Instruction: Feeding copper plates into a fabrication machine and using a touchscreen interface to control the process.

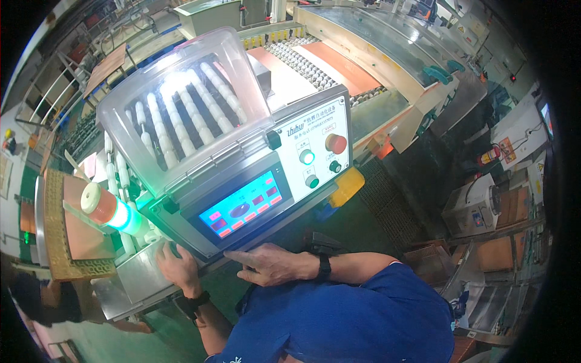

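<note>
In front of me stands a machine control box with a lit blue touchscreen [240,209], tilted toward me. My left hand [177,267], fingers apart and holding nothing, rests at the box's lower left corner, by the metal ledge [145,275]. Just below the screen's lower edge is my right hand [267,265], its index finger stretched out toward the panel and the other fingers partly bent. Whether that fingertip touches the panel, I cannot tell. Right of the screen sit a red knob [336,143], a lit green button [307,157] and other small buttons.
A clear plastic cover [187,103] tops the box, with white rollers seen through it. At left stand a glowing signal lamp [115,212] and a yellow-edged rack [55,224]. Copper-coloured sheets [339,63] lie on the roller conveyor behind. Another person [45,299] is at lower left.
</note>
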Action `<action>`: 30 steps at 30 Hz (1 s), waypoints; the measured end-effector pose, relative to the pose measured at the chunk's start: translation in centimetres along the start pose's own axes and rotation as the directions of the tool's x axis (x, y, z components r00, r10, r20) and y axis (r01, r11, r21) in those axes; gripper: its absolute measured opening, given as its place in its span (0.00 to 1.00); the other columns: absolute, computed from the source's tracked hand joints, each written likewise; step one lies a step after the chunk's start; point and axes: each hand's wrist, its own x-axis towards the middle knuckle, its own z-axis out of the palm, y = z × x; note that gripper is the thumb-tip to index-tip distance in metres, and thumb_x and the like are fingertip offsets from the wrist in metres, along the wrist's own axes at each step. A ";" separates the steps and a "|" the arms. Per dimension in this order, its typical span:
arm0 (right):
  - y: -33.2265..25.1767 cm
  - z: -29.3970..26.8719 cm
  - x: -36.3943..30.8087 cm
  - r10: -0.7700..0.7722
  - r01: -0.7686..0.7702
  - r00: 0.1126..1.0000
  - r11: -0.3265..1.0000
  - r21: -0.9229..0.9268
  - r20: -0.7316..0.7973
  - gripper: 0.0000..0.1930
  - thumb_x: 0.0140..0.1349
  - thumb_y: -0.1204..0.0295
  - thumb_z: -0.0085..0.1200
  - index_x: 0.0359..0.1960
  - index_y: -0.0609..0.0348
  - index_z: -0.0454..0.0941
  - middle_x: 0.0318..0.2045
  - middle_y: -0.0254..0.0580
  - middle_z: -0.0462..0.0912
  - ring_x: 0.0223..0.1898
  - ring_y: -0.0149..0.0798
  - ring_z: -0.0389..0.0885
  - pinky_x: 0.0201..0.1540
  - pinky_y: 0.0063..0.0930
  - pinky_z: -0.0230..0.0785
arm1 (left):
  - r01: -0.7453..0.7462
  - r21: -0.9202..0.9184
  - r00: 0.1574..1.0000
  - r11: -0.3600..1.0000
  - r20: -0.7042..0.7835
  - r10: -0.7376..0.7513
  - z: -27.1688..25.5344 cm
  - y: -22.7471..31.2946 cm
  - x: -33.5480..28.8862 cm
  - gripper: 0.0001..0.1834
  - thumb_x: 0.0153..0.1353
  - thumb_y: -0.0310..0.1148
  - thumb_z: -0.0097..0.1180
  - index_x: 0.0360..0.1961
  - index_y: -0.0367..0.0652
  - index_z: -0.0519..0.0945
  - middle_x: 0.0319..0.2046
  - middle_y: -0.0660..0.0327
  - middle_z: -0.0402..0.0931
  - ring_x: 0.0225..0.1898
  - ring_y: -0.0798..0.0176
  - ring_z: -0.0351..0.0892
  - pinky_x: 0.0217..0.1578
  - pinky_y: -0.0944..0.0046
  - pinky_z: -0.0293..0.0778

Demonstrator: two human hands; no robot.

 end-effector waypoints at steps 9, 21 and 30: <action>-0.3 0.5 -0.1 0.050 -0.051 0.998 0.999 0.011 0.040 0.32 0.66 0.68 0.56 0.70 0.66 0.61 0.29 0.59 0.83 0.31 0.58 0.85 0.35 0.45 0.76 | -0.012 0.023 1.000 1.000 -0.027 0.012 0.1 -0.6 -0.3 0.18 0.58 0.33 0.61 0.49 0.37 0.82 0.54 0.47 0.78 0.56 0.42 0.75 0.57 0.47 0.71; -0.4 0.3 0.1 0.136 -0.136 0.991 0.990 0.044 0.014 0.30 0.66 0.65 0.57 0.68 0.62 0.68 0.30 0.53 0.86 0.32 0.55 0.86 0.38 0.44 0.78 | 0.018 0.006 1.000 1.000 -0.019 -0.018 0.6 -0.2 0.4 0.19 0.58 0.36 0.61 0.47 0.37 0.83 0.53 0.45 0.78 0.56 0.41 0.75 0.57 0.47 0.72; -1.1 1.1 0.7 0.055 -0.054 0.997 0.998 -0.024 0.050 0.30 0.65 0.68 0.58 0.68 0.66 0.67 0.28 0.47 0.87 0.31 0.48 0.88 0.38 0.38 0.78 | 0.049 -0.035 0.997 0.998 -0.052 -0.051 -0.6 -0.6 -0.2 0.18 0.57 0.37 0.62 0.45 0.38 0.82 0.52 0.50 0.77 0.57 0.44 0.73 0.60 0.48 0.69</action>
